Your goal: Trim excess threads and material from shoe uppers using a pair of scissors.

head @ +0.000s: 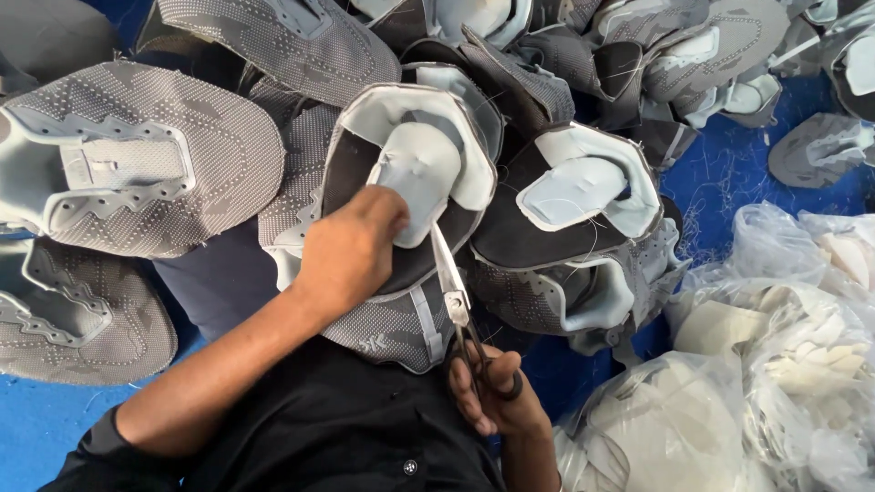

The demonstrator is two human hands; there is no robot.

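My left hand (351, 251) presses down on a grey knitted shoe upper (406, 173) that lies inside up, its fingers on the pale padded tongue. My right hand (492, 396) grips a pair of scissors (453, 292) by the black handles. The metal blades point up toward the tongue's lower edge and look nearly closed. The upper rests on my lap, over black clothing.
Many more grey shoe uppers are piled around: a flat one (137, 155) at left, another inside-up one (574, 210) to the right, a heap at the top. Clear plastic bags (784, 364) of white padding pieces lie at right. Blue floor (36, 428) shows below.
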